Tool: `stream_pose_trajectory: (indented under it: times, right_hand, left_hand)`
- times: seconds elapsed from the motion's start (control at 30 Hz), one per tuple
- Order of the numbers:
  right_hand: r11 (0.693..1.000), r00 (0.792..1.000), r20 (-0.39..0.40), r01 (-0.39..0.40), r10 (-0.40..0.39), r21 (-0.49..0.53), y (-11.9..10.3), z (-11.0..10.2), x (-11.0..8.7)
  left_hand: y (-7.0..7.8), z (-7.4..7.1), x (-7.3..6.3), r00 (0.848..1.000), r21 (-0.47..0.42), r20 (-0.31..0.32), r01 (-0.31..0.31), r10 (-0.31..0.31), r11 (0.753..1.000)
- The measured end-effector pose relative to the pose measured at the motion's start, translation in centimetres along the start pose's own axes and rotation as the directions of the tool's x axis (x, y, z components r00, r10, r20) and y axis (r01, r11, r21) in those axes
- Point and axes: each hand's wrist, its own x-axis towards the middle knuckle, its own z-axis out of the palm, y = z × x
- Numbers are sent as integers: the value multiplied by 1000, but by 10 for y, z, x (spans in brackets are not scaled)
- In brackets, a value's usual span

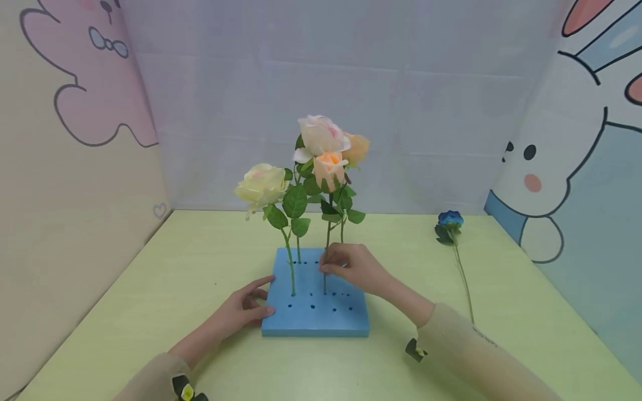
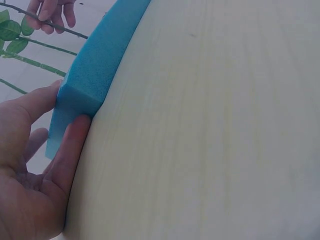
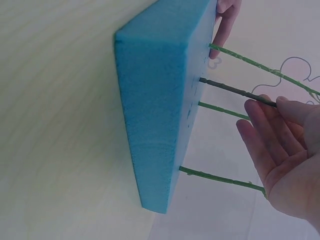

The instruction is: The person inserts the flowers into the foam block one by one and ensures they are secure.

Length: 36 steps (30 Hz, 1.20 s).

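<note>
My right hand (image 1: pixel 353 266) pinches the dark stem of a small peach rose (image 1: pixel 329 168) between thumb and fingertips. In the right wrist view that stem (image 3: pixel 230 89) meets the face of a blue foam board (image 1: pixel 316 323) with rows of holes. My left hand (image 1: pixel 243 306) rests at the board's left edge, index finger and thumb spread and touching it; the left wrist view shows fingertips (image 2: pixel 79 122) against the board's side. Also upright in the board are a pale yellow rose (image 1: pixel 262 185), a pink-white rose (image 1: pixel 323 135) and an orange rose (image 1: pixel 357 148), partly hidden.
A blue rose (image 1: pixel 450 218) with a long stem lies on the pale table (image 1: pixel 200 245) at the right, beyond my right forearm. Walls with cartoon animals (image 1: pixel 544 184) stand at both sides, and a light cloth (image 1: pixel 215 111) hangs behind.
</note>
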Motion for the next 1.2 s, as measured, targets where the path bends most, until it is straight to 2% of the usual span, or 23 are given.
stream_pose_trajectory:
  times: [0.37,0.6,0.8,1.0,1.2]
  right_hand:
    - [1000,1000,-29,-6,6,-3,2,-1,-5]
    - [1000,998,-61,26,-25,16,4,-3,-11]
    - [1000,995,-101,8,-6,18,5,-8,-20]
    - [1000,987,-163,-3,1,-13,11,-14,-32]
    - [995,980,-198,-30,11,-95,17,-23,-44]
  left_hand:
    - [0,0,-1,1000,8,8,-24,24,1000]
    - [2,0,-3,999,0,19,-26,26,1000]
    - [3,0,-4,1000,2,16,-22,22,1000]
    - [3,0,-3,1000,-10,19,-16,16,1000]
    - [1,-1,-2,999,-13,28,-21,22,1000]
